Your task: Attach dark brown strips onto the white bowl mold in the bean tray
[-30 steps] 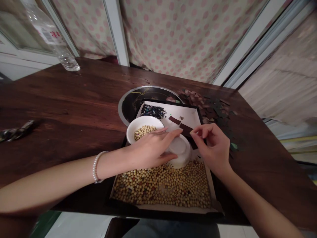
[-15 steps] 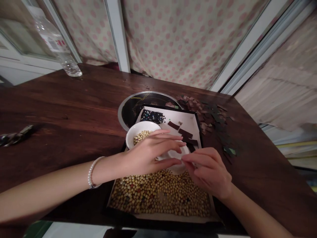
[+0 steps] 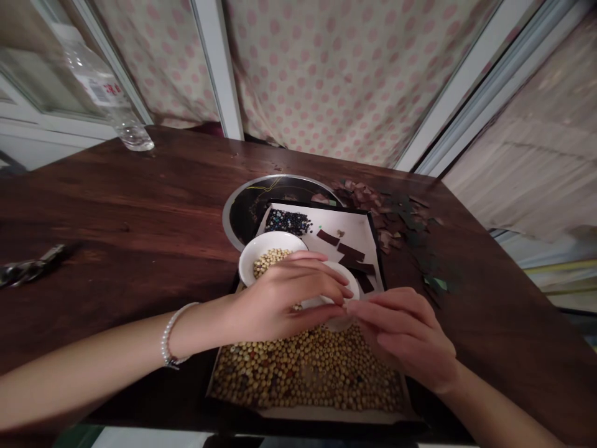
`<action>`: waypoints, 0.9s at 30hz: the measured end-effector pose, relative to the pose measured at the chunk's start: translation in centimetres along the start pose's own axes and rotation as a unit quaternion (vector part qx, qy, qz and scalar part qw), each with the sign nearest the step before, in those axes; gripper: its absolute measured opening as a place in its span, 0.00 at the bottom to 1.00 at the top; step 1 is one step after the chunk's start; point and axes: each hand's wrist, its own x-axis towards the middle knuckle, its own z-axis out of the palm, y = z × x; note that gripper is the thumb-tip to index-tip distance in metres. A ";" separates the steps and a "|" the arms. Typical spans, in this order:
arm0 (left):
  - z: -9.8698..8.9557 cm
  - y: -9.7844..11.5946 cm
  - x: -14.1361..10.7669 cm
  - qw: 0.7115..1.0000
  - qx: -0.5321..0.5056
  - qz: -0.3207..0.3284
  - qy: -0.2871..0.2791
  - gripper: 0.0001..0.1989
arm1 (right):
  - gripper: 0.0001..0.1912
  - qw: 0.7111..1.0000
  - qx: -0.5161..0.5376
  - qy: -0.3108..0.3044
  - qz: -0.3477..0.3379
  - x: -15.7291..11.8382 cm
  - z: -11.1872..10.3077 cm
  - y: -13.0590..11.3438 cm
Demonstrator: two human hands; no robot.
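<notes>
The left hand [image 3: 284,295] reaches in from the left, palm down, its fingers long and loosely bent, the thumb stretched below them; a gap shows between thumb and fingers, narrowing at the tips; the right hand [image 3: 405,333] comes from the right with its fingers drawn together and pointing left; the fingertips of both meet or nearly meet above the near right part of the second bowl [image 3: 345,274], and whether either grips something small there I cannot tell.

That bowl is white and mostly hidden by the hands; the first bowl [image 3: 249,252], also white, stands just left of it with pale beads [image 3: 270,258] inside, partly behind the left hand; both are over the tray [image 3: 345,221], whose near part is spread with tan beads [image 3: 298,367]; its far left corner holds dark beads [image 3: 286,221], and dark strips [image 3: 351,251] lie toward its right side.

A round dark dish [image 3: 242,211] sits at the tray's far left; scraps [image 3: 366,196] are scattered on the table [image 3: 140,205] at the far right; a clear bottle [image 3: 105,93] stands far left, and a shiny metallic object [image 3: 32,267] lies nearer on the left; a beaded bracelet [image 3: 166,336] circles the left wrist.
</notes>
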 end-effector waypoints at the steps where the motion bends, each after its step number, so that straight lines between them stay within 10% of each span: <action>1: -0.2 0.0 0.1 1.000 0.008 0.007 0.010 0.04 | 0.07 1.000 0.019 0.017 -0.004 -0.1 0.3 0.1; 7: -1.1 -0.2 0.9 0.997 0.051 -0.006 0.050 0.04 | 0.14 0.994 0.096 0.048 -0.017 0.0 1.9 0.8; 16: -0.8 -1.6 0.5 0.978 0.004 -0.205 -0.030 0.10 | 0.21 0.946 0.172 0.188 0.202 1.4 2.4 1.0; 27: -0.4 -2.8 0.2 0.962 -0.052 -0.256 -0.083 0.17 | 0.23 0.962 0.161 0.114 0.187 1.3 2.5 1.2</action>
